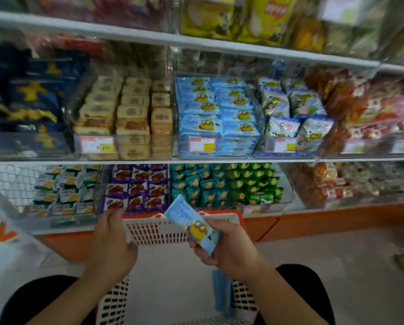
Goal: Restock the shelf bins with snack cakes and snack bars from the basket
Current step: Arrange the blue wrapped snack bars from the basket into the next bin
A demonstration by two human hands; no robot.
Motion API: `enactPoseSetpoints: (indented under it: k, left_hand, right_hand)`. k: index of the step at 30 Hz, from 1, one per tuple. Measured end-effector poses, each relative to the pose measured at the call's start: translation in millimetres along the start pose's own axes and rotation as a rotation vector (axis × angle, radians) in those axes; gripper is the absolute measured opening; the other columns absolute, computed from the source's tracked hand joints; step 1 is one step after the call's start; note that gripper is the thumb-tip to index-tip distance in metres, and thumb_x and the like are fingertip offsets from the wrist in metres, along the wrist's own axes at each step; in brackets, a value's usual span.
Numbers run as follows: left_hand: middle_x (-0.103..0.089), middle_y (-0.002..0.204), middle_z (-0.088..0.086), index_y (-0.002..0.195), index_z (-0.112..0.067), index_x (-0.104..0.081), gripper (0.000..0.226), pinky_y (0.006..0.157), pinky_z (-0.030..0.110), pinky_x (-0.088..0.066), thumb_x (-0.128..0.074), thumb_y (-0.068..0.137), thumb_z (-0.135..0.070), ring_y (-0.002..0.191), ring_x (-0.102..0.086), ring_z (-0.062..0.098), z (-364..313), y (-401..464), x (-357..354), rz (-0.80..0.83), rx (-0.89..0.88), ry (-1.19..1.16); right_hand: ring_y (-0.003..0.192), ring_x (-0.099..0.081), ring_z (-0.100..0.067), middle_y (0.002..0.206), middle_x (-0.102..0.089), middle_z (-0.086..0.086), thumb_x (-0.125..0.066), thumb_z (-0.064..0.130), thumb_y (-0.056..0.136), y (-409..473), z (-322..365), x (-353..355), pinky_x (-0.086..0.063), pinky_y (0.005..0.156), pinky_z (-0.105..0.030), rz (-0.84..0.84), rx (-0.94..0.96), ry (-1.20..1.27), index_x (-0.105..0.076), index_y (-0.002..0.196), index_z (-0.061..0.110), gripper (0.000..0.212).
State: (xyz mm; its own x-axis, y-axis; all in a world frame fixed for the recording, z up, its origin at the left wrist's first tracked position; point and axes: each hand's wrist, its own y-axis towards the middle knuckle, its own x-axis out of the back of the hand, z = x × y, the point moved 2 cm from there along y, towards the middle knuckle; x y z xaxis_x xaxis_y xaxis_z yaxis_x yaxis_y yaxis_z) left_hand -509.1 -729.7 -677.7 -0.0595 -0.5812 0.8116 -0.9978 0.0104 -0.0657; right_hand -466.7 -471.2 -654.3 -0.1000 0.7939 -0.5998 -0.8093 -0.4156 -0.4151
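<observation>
My right hand [226,247] grips a light blue snack pack [191,226] with a yellow cartoon figure, held tilted above the white and red basket [159,231] in front of me. My left hand [112,240] hovers over the basket's left side with loosely curled fingers and holds nothing. More blue packs [222,292] lie inside the basket near its right wall. On the middle shelf, a clear bin [217,118] holds stacked rows of the same blue packs.
Left of the blue bin sits a bin of tan cake slices [126,116]; to the right are pale packs [292,106]. The lower shelf carries purple packs [137,186], teal and green packs [224,184] and white-green packs [65,188]. My knees flank the basket.
</observation>
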Motion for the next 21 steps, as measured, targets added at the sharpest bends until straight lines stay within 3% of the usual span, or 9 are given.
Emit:
enactPoseSetpoints:
  k: [3, 6, 8, 9, 14, 16, 18, 20, 21]
  left_hand:
    - [-0.023, 0.152, -0.021, 0.148, -0.039, -0.038, 0.077, 0.109, 0.026, -0.033, -0.076, 0.087, -0.011, 0.138, -0.031, 0.0, -69.9, -11.9, 43.3, 0.043, -0.368, -0.043]
    - [-0.02, 0.143, -0.047, 0.14, -0.056, -0.035, 0.061, 0.106, 0.014, -0.027, -0.068, 0.095, -0.032, 0.132, -0.023, -0.023, -131.4, -25.6, 71.0, 0.257, -0.573, -0.043]
    - [-0.022, 0.14, -0.048, 0.137, -0.058, -0.036, 0.051, 0.107, 0.014, -0.028, -0.065, 0.096, -0.05, 0.128, -0.024, -0.023, -158.8, -26.6, 74.9, 0.345, -0.631, 0.084]
    - [-0.027, 0.137, -0.045, 0.136, -0.057, -0.039, 0.048, 0.107, 0.016, -0.031, -0.064, 0.095, -0.055, 0.126, -0.028, -0.019, -168.7, -24.1, 73.5, 0.357, -0.659, 0.148]
    - [-0.05, 0.125, -0.028, 0.128, -0.049, -0.05, 0.035, 0.099, 0.029, -0.048, -0.067, 0.097, -0.05, 0.115, -0.05, -0.001, -212.7, -1.6, 63.5, 0.343, -0.678, 0.262]
    - [-0.055, 0.118, -0.025, 0.119, -0.049, -0.05, 0.031, 0.092, 0.033, -0.051, -0.069, 0.095, -0.05, 0.107, -0.053, 0.002, -232.1, 9.9, 63.8, 0.334, -0.69, 0.315]
    - [-0.058, 0.115, -0.021, 0.115, -0.045, -0.05, 0.029, 0.087, 0.035, -0.052, -0.071, 0.093, -0.046, 0.104, -0.054, 0.005, -251.6, 25.3, 65.4, 0.298, -0.712, 0.381]
    - [-0.059, 0.116, -0.02, 0.114, -0.043, -0.051, 0.027, 0.083, 0.035, -0.053, -0.071, 0.094, -0.043, 0.103, -0.054, 0.006, -271.8, 45.6, 68.0, 0.25, -0.71, 0.413]
    - [-0.059, 0.118, -0.02, 0.114, -0.043, -0.051, 0.027, 0.084, 0.036, -0.054, -0.071, 0.095, -0.043, 0.104, -0.056, 0.007, -280.3, 59.0, 68.0, 0.224, -0.696, 0.418]
  right_hand:
    - [0.049, -0.041, -0.02, 0.087, -0.059, -0.024, -0.047, 0.028, 0.107, -12.8, 22.6, -13.2, -0.018, 0.047, -0.032, -0.171, 0.026, -0.185, -0.069, 0.12, -0.006, 0.042]
    - [0.045, -0.035, -0.023, 0.072, -0.061, -0.022, -0.05, 0.022, 0.107, -31.2, 51.2, -27.1, -0.018, 0.052, -0.036, -0.273, 0.065, -0.347, -0.073, 0.093, -0.007, 0.039]
    - [0.041, -0.033, -0.021, 0.056, -0.056, -0.009, -0.049, 0.022, 0.11, -44.2, 69.2, -34.3, -0.021, 0.052, -0.035, -0.262, 0.079, -0.392, -0.071, 0.068, 0.012, 0.048]
    - [0.04, -0.032, -0.021, 0.053, -0.055, -0.007, -0.049, 0.023, 0.11, -50.0, 77.8, -37.2, -0.021, 0.052, -0.036, -0.26, 0.086, -0.402, -0.068, 0.065, 0.016, 0.049]
    - [0.041, -0.026, -0.022, 0.059, -0.059, -0.018, -0.05, 0.019, 0.105, -51.5, 115.4, -20.8, -0.019, 0.051, -0.037, -0.328, 0.109, -0.479, -0.06, 0.087, 0.003, 0.026]
    - [0.04, -0.033, -0.022, 0.06, -0.059, -0.019, -0.053, 0.023, 0.104, -49.2, 129.2, -13.1, -0.019, 0.05, -0.034, -0.33, 0.128, -0.427, -0.062, 0.083, 0.001, 0.032]
    - [0.043, -0.047, -0.023, 0.064, -0.063, -0.018, -0.053, 0.04, 0.104, -44.5, 144.1, -2.2, -0.027, 0.043, -0.027, -0.345, 0.123, -0.316, -0.07, 0.078, 0.002, 0.049]
    - [0.047, -0.053, -0.025, 0.071, -0.068, -0.018, -0.044, 0.051, 0.107, -36.5, 163.3, 12.9, -0.035, 0.041, -0.024, -0.408, 0.182, -0.218, -0.073, 0.093, 0.004, 0.057]
    - [0.047, -0.054, -0.025, 0.072, -0.069, -0.016, -0.041, 0.048, 0.109, -32.0, 174.4, 22.8, -0.038, 0.042, -0.025, -0.485, 0.259, -0.211, -0.071, 0.103, 0.004, 0.054]
